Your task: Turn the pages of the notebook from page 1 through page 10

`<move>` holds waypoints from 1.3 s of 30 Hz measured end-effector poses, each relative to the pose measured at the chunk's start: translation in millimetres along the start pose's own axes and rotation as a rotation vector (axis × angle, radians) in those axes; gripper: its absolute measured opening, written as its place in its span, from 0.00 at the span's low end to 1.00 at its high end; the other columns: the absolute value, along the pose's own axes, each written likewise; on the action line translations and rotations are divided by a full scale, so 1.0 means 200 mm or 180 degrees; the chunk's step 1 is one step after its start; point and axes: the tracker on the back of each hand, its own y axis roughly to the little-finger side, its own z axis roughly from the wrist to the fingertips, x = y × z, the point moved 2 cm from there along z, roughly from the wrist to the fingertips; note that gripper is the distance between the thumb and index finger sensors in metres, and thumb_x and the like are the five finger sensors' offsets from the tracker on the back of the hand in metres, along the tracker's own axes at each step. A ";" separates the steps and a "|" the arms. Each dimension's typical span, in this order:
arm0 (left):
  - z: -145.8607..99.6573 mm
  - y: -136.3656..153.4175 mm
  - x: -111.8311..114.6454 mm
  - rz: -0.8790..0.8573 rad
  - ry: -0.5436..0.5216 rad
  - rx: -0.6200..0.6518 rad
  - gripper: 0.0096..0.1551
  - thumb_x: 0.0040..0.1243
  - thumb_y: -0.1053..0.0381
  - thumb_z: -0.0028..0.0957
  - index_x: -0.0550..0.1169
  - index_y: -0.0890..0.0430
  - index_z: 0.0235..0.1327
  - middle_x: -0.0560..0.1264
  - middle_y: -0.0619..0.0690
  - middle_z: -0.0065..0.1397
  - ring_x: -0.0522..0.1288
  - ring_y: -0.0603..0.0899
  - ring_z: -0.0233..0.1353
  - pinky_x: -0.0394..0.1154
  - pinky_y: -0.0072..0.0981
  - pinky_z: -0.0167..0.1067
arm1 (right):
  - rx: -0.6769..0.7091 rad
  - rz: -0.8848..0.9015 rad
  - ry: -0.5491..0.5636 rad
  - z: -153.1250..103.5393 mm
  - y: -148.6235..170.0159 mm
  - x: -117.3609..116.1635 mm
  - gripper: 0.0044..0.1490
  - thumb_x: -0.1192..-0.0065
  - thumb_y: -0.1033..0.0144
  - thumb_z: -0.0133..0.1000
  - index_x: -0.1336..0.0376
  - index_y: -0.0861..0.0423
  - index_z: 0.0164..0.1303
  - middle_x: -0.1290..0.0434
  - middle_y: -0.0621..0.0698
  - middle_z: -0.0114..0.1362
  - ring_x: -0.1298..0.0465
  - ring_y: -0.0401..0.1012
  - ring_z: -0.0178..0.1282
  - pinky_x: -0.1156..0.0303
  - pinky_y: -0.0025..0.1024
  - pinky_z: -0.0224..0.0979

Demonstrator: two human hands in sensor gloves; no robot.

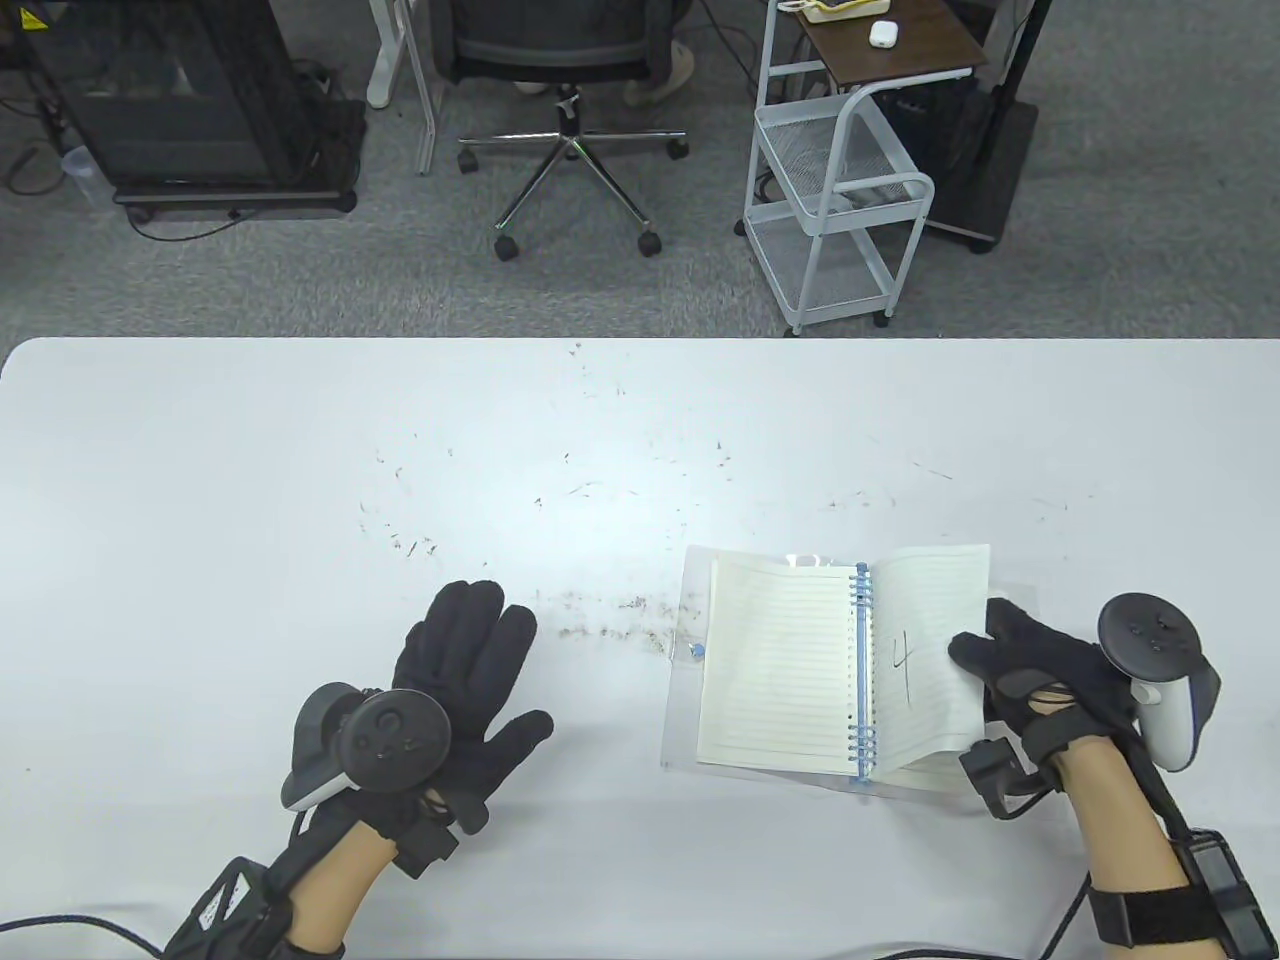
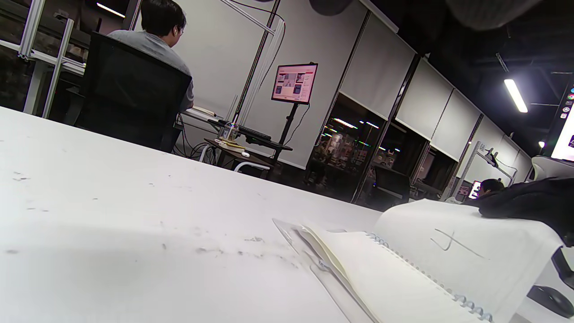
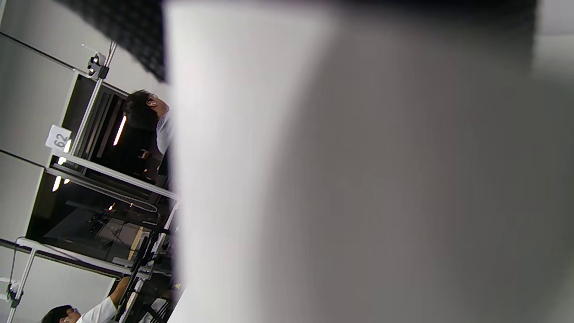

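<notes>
I have the notebook lying open near the right front of the table, its blue spiral binding running away from me, and my right hand is on the outer edge of the page marked 4. That page is bowed up off the stack, with my fingers lying over its top face; whether my thumb is pinching from underneath I cannot tell, since the right wrist view is filled with blurred white paper. My left hand rests flat on the table, well apart from the notebook, fingers loosely spread and holding nothing. To turn this leaf cleanly I should lift only this single sheet, sweep it in an arc over the binding, and let it fall flat on the left-hand page. I judge I'm about a third through.
</notes>
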 end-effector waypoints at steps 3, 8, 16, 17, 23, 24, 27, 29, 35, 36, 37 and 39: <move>0.00 0.00 0.00 -0.0004 0.0003 0.0004 0.52 0.50 0.26 0.49 0.54 0.48 0.83 0.43 0.56 0.86 0.40 0.72 0.86 0.50 0.74 0.73 | 0.0127 -0.0012 -0.0111 0.03 -0.06 -0.06 0.42 0.27 0.66 0.51 0.47 0.73 0.63 0.19 0.63 0.52 0.08 0.41 0.34 0.14 0.41 0.39; 0.00 0.00 -0.01 -0.0004 -0.0017 0.0028 0.52 0.50 0.26 0.49 0.54 0.48 0.83 0.43 0.56 0.86 0.40 0.72 0.86 0.50 0.74 0.73 | 0.0255 -0.0185 -0.0250 0.05 -0.15 -0.19 0.42 0.28 0.66 0.51 0.46 0.73 0.63 0.19 0.62 0.52 0.08 0.42 0.34 0.14 0.41 0.39; -0.01 -0.01 -0.01 -0.0003 -0.0033 0.0068 0.52 0.50 0.26 0.49 0.54 0.48 0.83 0.44 0.56 0.86 0.40 0.72 0.86 0.50 0.74 0.73 | 0.0333 -0.0464 -0.0462 0.10 -0.23 -0.41 0.41 0.28 0.66 0.51 0.46 0.73 0.63 0.19 0.62 0.52 0.09 0.42 0.35 0.14 0.41 0.39; -0.01 -0.01 -0.01 -0.0004 -0.0033 0.0072 0.52 0.50 0.26 0.49 0.54 0.48 0.83 0.44 0.56 0.86 0.40 0.72 0.86 0.50 0.74 0.73 | 0.0330 -0.0520 -0.0491 0.11 -0.24 -0.45 0.41 0.28 0.66 0.51 0.45 0.73 0.63 0.19 0.62 0.52 0.08 0.42 0.35 0.14 0.41 0.39; -0.01 -0.01 -0.01 -0.0001 -0.0032 0.0100 0.52 0.50 0.26 0.49 0.54 0.48 0.83 0.44 0.56 0.86 0.40 0.72 0.86 0.50 0.74 0.73 | 0.0293 -0.0804 -0.0681 0.18 -0.26 -0.66 0.40 0.28 0.66 0.51 0.45 0.73 0.62 0.18 0.63 0.52 0.08 0.41 0.34 0.14 0.41 0.39; -0.01 -0.01 -0.01 0.0001 -0.0033 0.0101 0.52 0.50 0.26 0.49 0.54 0.49 0.83 0.44 0.56 0.86 0.40 0.72 0.86 0.50 0.74 0.73 | 0.0291 -0.0848 -0.0698 0.19 -0.26 -0.68 0.40 0.28 0.66 0.51 0.45 0.73 0.62 0.18 0.63 0.52 0.08 0.42 0.34 0.14 0.41 0.39; -0.01 -0.01 -0.01 -0.0006 -0.0036 0.0099 0.52 0.50 0.26 0.49 0.54 0.49 0.83 0.44 0.56 0.86 0.40 0.72 0.86 0.50 0.74 0.73 | 0.0277 -0.1110 -0.0747 0.22 -0.25 -0.76 0.40 0.28 0.66 0.51 0.45 0.73 0.62 0.18 0.64 0.51 0.08 0.42 0.34 0.14 0.41 0.39; -0.01 -0.01 -0.01 -0.0005 -0.0037 0.0099 0.52 0.50 0.26 0.49 0.54 0.48 0.83 0.44 0.56 0.86 0.40 0.72 0.86 0.50 0.74 0.73 | 0.0275 -0.1285 -0.0780 0.23 -0.24 -0.79 0.40 0.28 0.66 0.51 0.45 0.73 0.62 0.19 0.64 0.52 0.08 0.42 0.34 0.14 0.41 0.39; -0.01 -0.01 -0.01 0.0000 -0.0036 0.0108 0.52 0.50 0.26 0.49 0.54 0.48 0.83 0.44 0.56 0.86 0.40 0.72 0.86 0.50 0.74 0.73 | 0.0246 -0.1458 -0.0921 0.24 -0.20 -0.88 0.41 0.28 0.63 0.51 0.45 0.72 0.63 0.20 0.65 0.54 0.09 0.43 0.36 0.14 0.42 0.40; -0.01 -0.01 -0.01 0.0003 -0.0032 0.0109 0.52 0.50 0.26 0.49 0.54 0.48 0.83 0.44 0.56 0.86 0.40 0.72 0.86 0.50 0.74 0.73 | 0.0267 -0.1463 -0.0930 0.23 -0.20 -0.89 0.42 0.28 0.61 0.52 0.45 0.72 0.63 0.21 0.65 0.54 0.09 0.43 0.37 0.14 0.42 0.41; -0.01 -0.01 -0.01 0.0004 -0.0029 0.0109 0.52 0.50 0.26 0.49 0.54 0.48 0.83 0.44 0.56 0.86 0.40 0.72 0.86 0.50 0.74 0.73 | 0.0279 -0.1461 -0.0901 0.23 -0.21 -0.89 0.42 0.28 0.61 0.51 0.44 0.72 0.63 0.21 0.65 0.54 0.09 0.43 0.36 0.14 0.42 0.41; -0.01 -0.01 -0.01 0.0004 -0.0024 0.0108 0.52 0.50 0.26 0.49 0.54 0.49 0.83 0.44 0.56 0.86 0.40 0.72 0.86 0.50 0.74 0.73 | 0.0292 -0.1481 -0.0912 0.23 -0.21 -0.90 0.42 0.29 0.59 0.52 0.45 0.72 0.63 0.21 0.65 0.55 0.09 0.43 0.37 0.14 0.42 0.41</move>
